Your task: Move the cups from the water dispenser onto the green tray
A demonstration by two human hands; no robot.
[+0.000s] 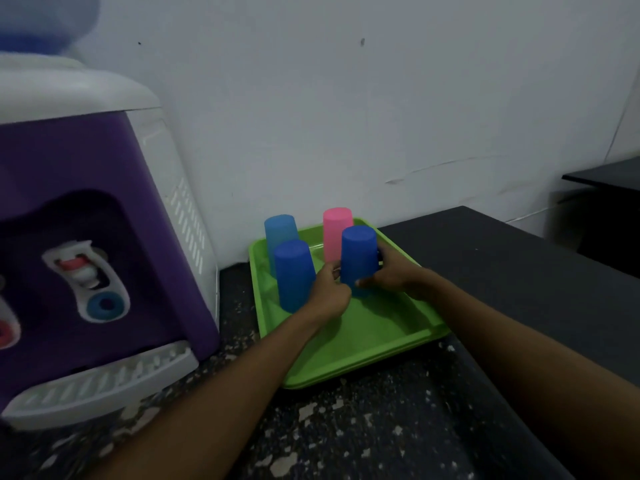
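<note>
Both hands on an upside-down cup, green tray.
We see the right hand (389, 275) grip the dark blue plastic cup (359, 259), long axis vertical; the left hand (329, 294) touches it, grip unclear, above the green plastic tray (363, 344) on the speckled dark desk (363, 427).

A plain white wall (346, 98) fills the back of the room, dimly lit and bluish, with a couple of small dark specks and a long scuffed crack line low on its right side. Below it runs a dark speckled stone countertop (346, 427), flecked with pale chips. A smooth black table (519, 258) butts against it on the right, and another dark desk (609, 174) sits by the far right wall.
</note>
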